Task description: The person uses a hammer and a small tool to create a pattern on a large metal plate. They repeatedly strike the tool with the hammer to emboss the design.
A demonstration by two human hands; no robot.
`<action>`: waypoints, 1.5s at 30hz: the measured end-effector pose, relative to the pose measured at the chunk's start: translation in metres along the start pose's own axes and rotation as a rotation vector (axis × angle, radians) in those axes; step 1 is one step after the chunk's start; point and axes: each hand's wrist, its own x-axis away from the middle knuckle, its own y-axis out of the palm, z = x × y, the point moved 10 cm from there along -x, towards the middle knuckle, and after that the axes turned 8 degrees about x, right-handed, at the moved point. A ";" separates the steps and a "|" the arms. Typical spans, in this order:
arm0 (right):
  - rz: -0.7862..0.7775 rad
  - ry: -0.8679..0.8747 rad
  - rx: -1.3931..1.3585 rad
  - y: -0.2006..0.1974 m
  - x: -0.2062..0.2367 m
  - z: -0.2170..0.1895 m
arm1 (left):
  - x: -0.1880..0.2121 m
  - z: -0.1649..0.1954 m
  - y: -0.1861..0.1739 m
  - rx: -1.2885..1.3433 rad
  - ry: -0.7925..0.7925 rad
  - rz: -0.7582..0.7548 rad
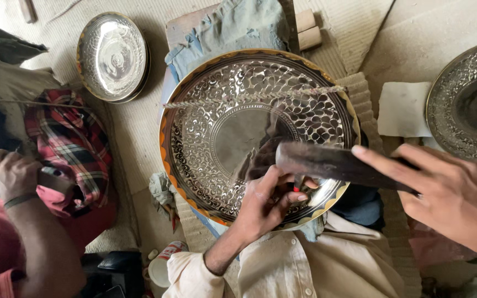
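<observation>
Engraved metal plate (pixel 233 116) under left hand (pixel 263 201), right hand (pixel 448 193).

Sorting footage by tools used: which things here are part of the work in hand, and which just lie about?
In use: large embossed metal plate; dark hammer in the right hand; small tool, mostly hidden, pinched by the left hand.

Lying about: smaller plate; plate at right; wooden blocks; white paper.

Large patterned metal plate (pixel 216 127) tilted; dark hammer (pixel 327 163) over it.

The right-hand tray (pixel 473 105) is cut off by the edge; the dark tool (pixel 332 164) is motion-blurred
</observation>
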 end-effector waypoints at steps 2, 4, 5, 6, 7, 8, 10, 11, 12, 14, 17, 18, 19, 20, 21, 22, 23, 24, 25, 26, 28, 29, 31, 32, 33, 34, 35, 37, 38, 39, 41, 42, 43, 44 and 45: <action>-0.014 0.112 -0.083 -0.001 0.001 0.008 | 0.000 -0.002 0.000 0.086 -0.024 -0.002; 0.040 -0.012 -0.057 -0.008 0.000 -0.006 | 0.001 -0.002 -0.001 0.079 -0.018 0.002; 0.070 -0.072 -0.044 -0.011 0.000 -0.013 | 0.001 0.000 -0.001 0.027 0.004 0.002; 0.037 -0.028 -0.029 -0.008 0.000 -0.009 | 0.001 0.002 -0.001 -0.024 0.026 0.003; 0.010 0.015 -0.014 -0.004 -0.001 -0.004 | 0.001 -0.001 -0.002 0.037 0.004 0.012; -0.017 0.059 -0.001 -0.001 -0.002 0.000 | 0.001 -0.005 -0.002 0.097 -0.021 0.019; 0.034 -0.023 -0.012 -0.004 -0.004 -0.006 | 0.001 -0.008 -0.001 0.124 -0.038 0.034; 0.063 -0.062 -0.016 -0.006 -0.004 -0.009 | 0.001 -0.007 -0.002 0.087 -0.025 0.035; -0.044 0.013 0.037 0.005 -0.004 0.000 | 0.001 -0.006 -0.002 0.052 -0.015 0.038; -0.251 0.168 0.144 0.025 0.001 0.017 | 0.001 -0.008 -0.002 0.140 -0.031 0.034; 0.213 -0.222 -0.034 -0.021 0.004 -0.024 | 0.002 -0.004 -0.005 -0.003 -0.013 0.050; 0.098 -0.113 0.032 -0.009 0.001 -0.015 | 0.002 -0.002 -0.006 -0.098 0.002 0.057; -0.012 -0.004 0.099 0.001 0.000 -0.005 | 0.002 -0.001 -0.006 -0.048 0.010 0.056; -0.121 0.109 0.163 0.011 0.002 0.007 | 0.002 0.000 -0.006 0.001 0.015 0.052; -0.069 0.066 0.083 0.006 0.001 0.001 | 0.002 0.001 -0.005 0.053 0.018 0.051; -0.015 0.022 0.003 0.001 0.000 -0.004 | 0.002 0.000 -0.006 0.024 0.014 0.060; 0.043 -0.019 -0.078 -0.005 -0.001 -0.008 | 0.002 0.000 -0.006 -0.007 0.013 0.066; -0.034 0.051 -0.043 0.003 -0.001 -0.001 | 0.002 0.000 -0.007 -0.038 0.011 0.075; -0.107 0.122 -0.008 0.010 0.001 0.006 | 0.002 0.001 -0.008 -0.039 0.020 0.077; -0.103 0.124 -0.005 0.011 0.000 0.007 | 0.003 0.002 -0.008 -0.041 0.031 0.077; -0.024 0.056 -0.031 0.005 -0.001 0.001 | 0.004 0.000 -0.008 -0.085 0.002 0.074; 0.060 -0.009 -0.061 -0.002 -0.001 -0.005 | 0.004 -0.003 -0.009 -0.133 -0.030 0.064; 0.138 -0.109 -0.075 -0.007 0.001 -0.013 | 0.004 -0.001 -0.009 -0.131 -0.013 0.058; 0.177 -0.157 -0.083 -0.009 0.003 -0.017 | 0.004 0.004 -0.009 -0.081 0.035 0.058; 0.141 -0.105 -0.069 -0.004 0.002 -0.011 | 0.005 0.009 -0.009 -0.028 0.081 0.061; 0.104 -0.053 -0.055 0.001 0.001 -0.005 | 0.005 0.008 -0.010 -0.080 0.074 0.072; 0.072 0.001 -0.042 0.005 0.001 0.001 | 0.005 0.008 -0.011 -0.135 0.069 0.079; -0.059 0.135 -0.050 0.019 0.003 0.015 | 0.005 0.008 -0.012 -0.152 0.075 0.086; -0.077 0.153 -0.053 0.021 0.004 0.018 | 0.005 0.009 -0.012 -0.115 0.083 0.082; -0.095 0.171 -0.055 0.023 0.004 0.020 | 0.006 0.009 -0.012 -0.075 0.088 0.082; -0.031 0.100 -0.060 0.016 0.002 0.014 | 0.006 0.006 -0.010 -0.131 0.051 0.062; 0.032 0.003 -0.066 0.009 0.001 0.004 | 0.006 0.004 -0.010 -0.159 0.037 0.049; 0.094 -0.095 -0.073 0.002 0.001 -0.005 | 0.006 0.006 -0.010 -0.104 0.056 0.046; 0.157 -0.192 -0.081 -0.005 0.003 -0.014 | 0.006 0.008 -0.010 -0.050 0.074 0.042; 0.156 -0.206 -0.034 -0.005 0.002 -0.016 | 0.006 0.010 -0.010 0.006 0.091 0.039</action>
